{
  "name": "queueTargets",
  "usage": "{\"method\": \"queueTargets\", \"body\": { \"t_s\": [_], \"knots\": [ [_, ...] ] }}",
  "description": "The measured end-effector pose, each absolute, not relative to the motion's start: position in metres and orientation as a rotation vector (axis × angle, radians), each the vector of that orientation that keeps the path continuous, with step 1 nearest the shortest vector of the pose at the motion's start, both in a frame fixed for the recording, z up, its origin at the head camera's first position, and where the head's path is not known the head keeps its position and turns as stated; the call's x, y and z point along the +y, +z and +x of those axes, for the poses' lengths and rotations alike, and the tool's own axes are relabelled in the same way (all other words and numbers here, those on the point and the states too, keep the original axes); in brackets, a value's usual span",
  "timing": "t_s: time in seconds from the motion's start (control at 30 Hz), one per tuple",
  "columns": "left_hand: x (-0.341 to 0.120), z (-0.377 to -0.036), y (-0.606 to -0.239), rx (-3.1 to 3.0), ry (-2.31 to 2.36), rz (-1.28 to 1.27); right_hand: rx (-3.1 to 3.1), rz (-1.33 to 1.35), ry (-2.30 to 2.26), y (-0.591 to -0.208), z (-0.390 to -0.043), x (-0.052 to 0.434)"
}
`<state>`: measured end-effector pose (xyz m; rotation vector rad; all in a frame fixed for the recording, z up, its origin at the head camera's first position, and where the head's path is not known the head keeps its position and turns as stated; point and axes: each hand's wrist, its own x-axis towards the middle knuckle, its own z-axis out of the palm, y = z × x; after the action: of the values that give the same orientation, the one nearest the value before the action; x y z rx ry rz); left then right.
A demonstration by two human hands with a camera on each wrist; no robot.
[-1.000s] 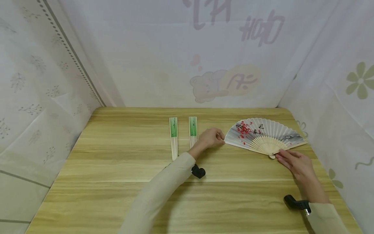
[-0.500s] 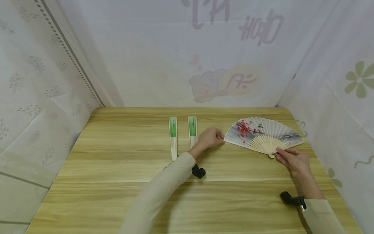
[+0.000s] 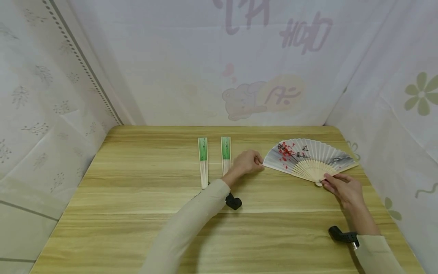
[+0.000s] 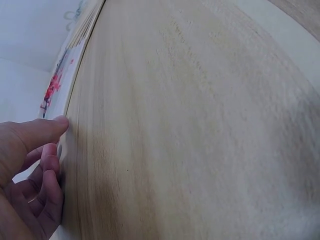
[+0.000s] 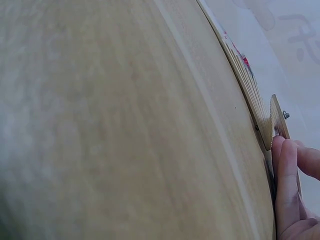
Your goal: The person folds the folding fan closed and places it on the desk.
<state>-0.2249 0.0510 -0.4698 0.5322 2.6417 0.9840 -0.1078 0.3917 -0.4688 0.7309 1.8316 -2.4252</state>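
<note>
A folding fan (image 3: 309, 156) lies spread on the right part of the table, its grey-white leaf painted with red blossoms and its pale ribs meeting at a pivot towards the front. The left hand (image 3: 247, 161) pinches the fan's left end stick at the outer corner; in the left wrist view its thumb (image 4: 50, 129) lies along that edge and the other fingers curl below. At the pivot end, the right hand (image 3: 345, 190) grips the right end stick between thumb and fingers. The right wrist view shows fingertips (image 5: 285, 150) close by the pivot and stacked ribs.
Two folded fans with green tops, one further left (image 3: 203, 161) and one nearer the left hand (image 3: 226, 154), lie on the wooden table (image 3: 137, 198). The left forearm overlaps their lower ends. Printed cloth (image 3: 171, 76) hangs behind and on both sides.
The right hand has shifted slightly left with the fan's right side, drawing that end in a little. The left hand keeps its place at the left corner.
</note>
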Motion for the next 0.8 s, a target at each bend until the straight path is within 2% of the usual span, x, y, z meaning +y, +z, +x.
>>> {"method": "queueTargets", "body": {
  "t_s": [0.8],
  "knots": [
    [0.0538,-0.2192,-0.4654,2.684,0.983,0.518,1.909,0.701,-2.377,-0.4688,-0.1093,0.3903]
  ]
}}
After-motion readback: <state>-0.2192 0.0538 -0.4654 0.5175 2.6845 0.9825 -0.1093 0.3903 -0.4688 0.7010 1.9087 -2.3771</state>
